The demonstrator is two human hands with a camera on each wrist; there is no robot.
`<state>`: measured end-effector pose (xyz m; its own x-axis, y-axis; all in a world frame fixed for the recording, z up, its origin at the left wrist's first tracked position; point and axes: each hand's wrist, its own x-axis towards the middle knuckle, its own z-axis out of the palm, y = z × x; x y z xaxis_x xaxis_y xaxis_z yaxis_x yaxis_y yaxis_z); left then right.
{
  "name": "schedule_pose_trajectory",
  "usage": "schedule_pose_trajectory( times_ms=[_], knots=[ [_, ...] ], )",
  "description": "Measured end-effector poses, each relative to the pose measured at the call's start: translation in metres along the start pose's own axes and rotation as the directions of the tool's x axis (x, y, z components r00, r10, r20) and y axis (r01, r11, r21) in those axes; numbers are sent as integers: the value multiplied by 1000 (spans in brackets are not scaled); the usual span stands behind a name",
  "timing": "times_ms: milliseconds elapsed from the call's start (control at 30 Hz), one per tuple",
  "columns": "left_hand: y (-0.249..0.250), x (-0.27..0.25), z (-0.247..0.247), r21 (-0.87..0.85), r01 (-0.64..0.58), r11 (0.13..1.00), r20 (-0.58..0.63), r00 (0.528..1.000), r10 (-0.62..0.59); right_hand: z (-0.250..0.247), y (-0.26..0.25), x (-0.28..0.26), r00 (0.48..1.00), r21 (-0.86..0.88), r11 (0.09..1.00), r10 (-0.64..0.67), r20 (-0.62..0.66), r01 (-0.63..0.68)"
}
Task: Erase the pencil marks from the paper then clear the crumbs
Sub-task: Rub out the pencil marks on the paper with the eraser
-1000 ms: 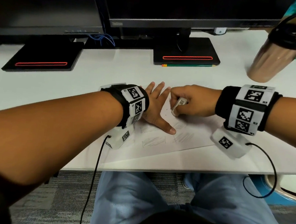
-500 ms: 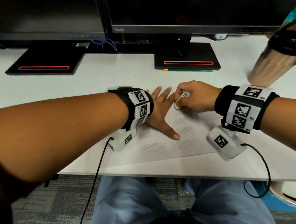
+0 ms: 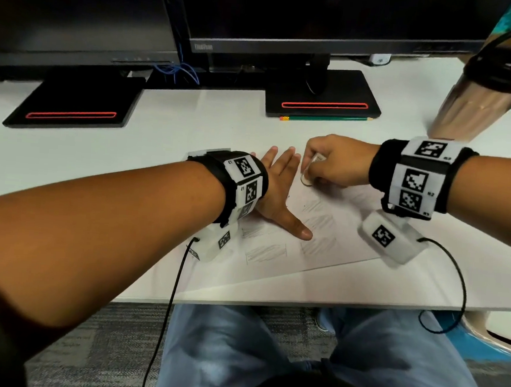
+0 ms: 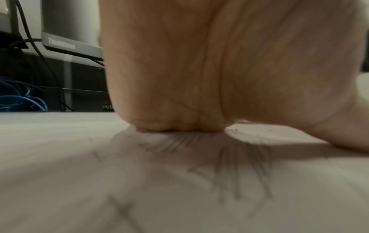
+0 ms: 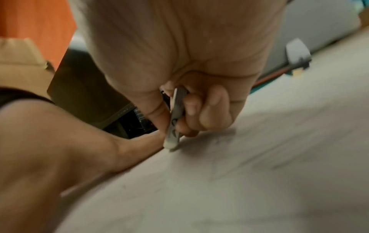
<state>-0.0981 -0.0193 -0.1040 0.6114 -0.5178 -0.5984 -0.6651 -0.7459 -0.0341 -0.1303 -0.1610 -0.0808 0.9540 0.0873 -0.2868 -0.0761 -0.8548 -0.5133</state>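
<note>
Your left hand lies flat, palm down, on the white sheet of paper, fingers straight and spread, thumb stretched toward you; it pins the sheet to the white desk. Your right hand is curled around a small white eraser in a pale sleeve, thumb and fingers pinching it so its rounded tip meets the paper at the far part of the sheet, just beside your left fingertips. The right wrist view shows that tip pressed against the sheet, beside a grey smudge. Grey pencil scribble patches sit on the paper between your 2 hands and nearer you. The left wrist view shows a few dark eraser crumbs on the sheet near your palm. Behind stand 2 black monitors on flat black bases with red stripes, a green pencil lying just in front of the right base, and a brown tumbler with a black lid at the far right.
</note>
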Motion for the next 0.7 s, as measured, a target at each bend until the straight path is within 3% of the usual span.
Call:
schedule_pose_trajectory(
  times_ms=[100, 233, 367, 467, 600, 700],
  knots=[
    [0, -1, 0, -2, -8, 1000, 24, 1000, 8, 6, -5, -2, 995, 2, 999, -53, 87, 53],
    [1, -1, 0, -6, 0, 1000, -2, 1000, 0, 2, -4, 1, 1000, 3, 1000, 6, -1, -6],
    [0, -1, 0, -18, -18, 1000, 7, 1000, 18, 6, -5, -2, 994, 42, 999, -26, 103, 22],
    [-2, 1, 1, -21, -11, 1000, -28, 1000, 10, 1, 2, 0, 1000, 12, 1000, 18, -10, -18],
    [-1, 1, 1, -13, -20, 1000, -9, 1000, 20, 5, 1, -4, 995, 9, 999, -33, 97, 32],
    [-2, 2, 1, -24, -18, 1000, -28, 999, 17, 1, 7, -2, 1000, 38, 999, 16, 10, -16]
  ],
)
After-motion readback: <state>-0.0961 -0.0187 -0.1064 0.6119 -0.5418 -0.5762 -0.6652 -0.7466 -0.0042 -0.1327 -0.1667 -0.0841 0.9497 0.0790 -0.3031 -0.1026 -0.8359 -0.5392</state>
